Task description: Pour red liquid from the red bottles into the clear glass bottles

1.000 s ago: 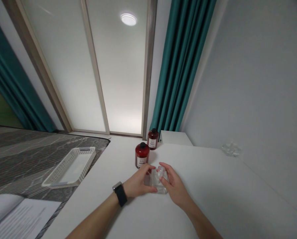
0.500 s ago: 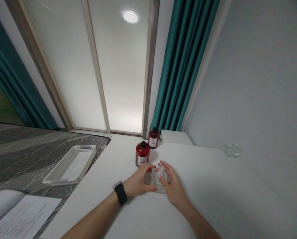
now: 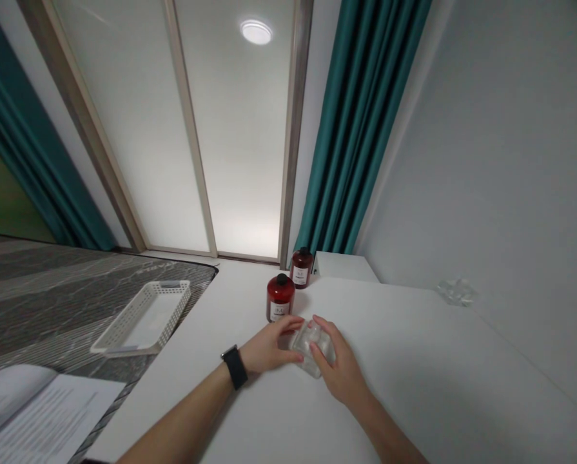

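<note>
A clear, boxy container [image 3: 307, 365] is between my two hands, tilted, just above or on the white table. My left hand [image 3: 267, 348], with a dark watch on the wrist, has its thumb and fingers curved around the left side. My right hand [image 3: 337, 364] is closed on the right and upper part, where a small clear rounded piece [image 3: 314, 333] shows beside the fingers. Whether that piece is part of the container I cannot tell. Just beyond my left hand stands a red-brown bottle [image 3: 280, 296] with a black cap and white label.
A second red-brown bottle [image 3: 300, 267] stands farther back, by a white box [image 3: 346, 267]. Crumpled clear plastic [image 3: 456, 292] lies at the right against the wall. To the left, a white perforated basket [image 3: 105, 340] and an open book [image 3: 82, 412] rest on a grey patterned surface.
The clear container has turned and tilted between my hands. My right fingers have closed further over its top. The bottles stay in place; the whole view shifts slightly.
</note>
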Tool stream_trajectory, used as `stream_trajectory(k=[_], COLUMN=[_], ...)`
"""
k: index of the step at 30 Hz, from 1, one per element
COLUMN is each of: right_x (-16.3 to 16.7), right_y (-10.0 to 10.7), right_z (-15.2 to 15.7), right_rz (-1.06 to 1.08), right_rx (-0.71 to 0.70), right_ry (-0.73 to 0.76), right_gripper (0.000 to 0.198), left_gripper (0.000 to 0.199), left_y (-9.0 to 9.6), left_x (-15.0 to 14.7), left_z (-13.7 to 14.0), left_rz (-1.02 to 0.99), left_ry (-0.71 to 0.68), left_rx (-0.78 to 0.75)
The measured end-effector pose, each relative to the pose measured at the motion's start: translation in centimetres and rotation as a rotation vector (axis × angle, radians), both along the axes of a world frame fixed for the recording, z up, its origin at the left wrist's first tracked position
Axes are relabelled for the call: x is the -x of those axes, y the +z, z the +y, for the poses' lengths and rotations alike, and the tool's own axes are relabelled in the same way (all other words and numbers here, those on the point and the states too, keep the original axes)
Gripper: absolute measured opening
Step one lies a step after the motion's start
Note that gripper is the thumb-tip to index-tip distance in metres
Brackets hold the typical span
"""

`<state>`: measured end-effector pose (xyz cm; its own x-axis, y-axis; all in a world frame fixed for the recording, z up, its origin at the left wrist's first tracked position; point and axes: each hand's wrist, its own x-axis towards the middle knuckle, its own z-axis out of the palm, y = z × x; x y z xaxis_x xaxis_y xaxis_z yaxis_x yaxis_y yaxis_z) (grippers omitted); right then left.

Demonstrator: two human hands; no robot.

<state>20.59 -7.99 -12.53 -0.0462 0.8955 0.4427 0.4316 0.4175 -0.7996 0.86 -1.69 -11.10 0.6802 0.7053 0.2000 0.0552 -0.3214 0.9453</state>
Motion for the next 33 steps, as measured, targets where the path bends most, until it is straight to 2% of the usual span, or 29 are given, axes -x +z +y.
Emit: stream_trajectory(k=[2,4,11,15,17,20,23,27,30,33], right_x=[-0.4,-0.7,-1.9,-2.2,-2.2,-2.6,-3.4,-4.3,-4.3,-4.0], right_y=[0.2,0.5,1.0,0.8,0.8,1.1,1.8,2.7,2.7,1.9], right_z=[-0.2,-0.3,-0.5,-1.5,-2.1,-2.6,-2.6,-2.5,-2.5,-2.6], right_rz=[-0.075,-0.112,-0.278,-0.358,-0.389,-0.418,-0.502,-0.658,-0.667,-0.646], right_rx=[-0.043,-0.063,-0.114,-0.137,-0.155,-0.202,-0.345,-0.523,-0.545,-0.497], right_ry=[0.033,0.037,-0.017,-0.084,-0.127,-0.180,-0.211,-0.226,-0.237,-0.243], right_gripper=[0.048,0.056,0.084,0.087,0.084,0.069,0.056,0.056,0.056,0.057], left_gripper=[0.062,0.056,0.021,0.007,0.010,0.018,0.041,0.046,0.045,0.047], left_y=[-0.2,-0.3,1.0,2.1,2.5,2.6,2.3,2.0,2.0,1.9], left_x=[0.0,-0.1,-0.6,-1.0,-1.1,-1.1,-1.1,-1.3,-1.5,-1.5], left_z=[0.1,0.0,-1.0,-1.9,-2.3,-2.6,-2.6,-2.6,-2.7,-2.7], left_rz=[-0.034,-0.012,0.125,0.195,0.208,0.165,0.146,0.165,0.175,0.173], left_ry=[-0.034,-0.009,0.268,0.224,0.161,0.083,0.002,-0.040,-0.036,-0.043], left_rx=[0.020,-0.015,-0.249,-0.263,-0.238,-0.220,-0.222,-0.231,-0.245,-0.241])
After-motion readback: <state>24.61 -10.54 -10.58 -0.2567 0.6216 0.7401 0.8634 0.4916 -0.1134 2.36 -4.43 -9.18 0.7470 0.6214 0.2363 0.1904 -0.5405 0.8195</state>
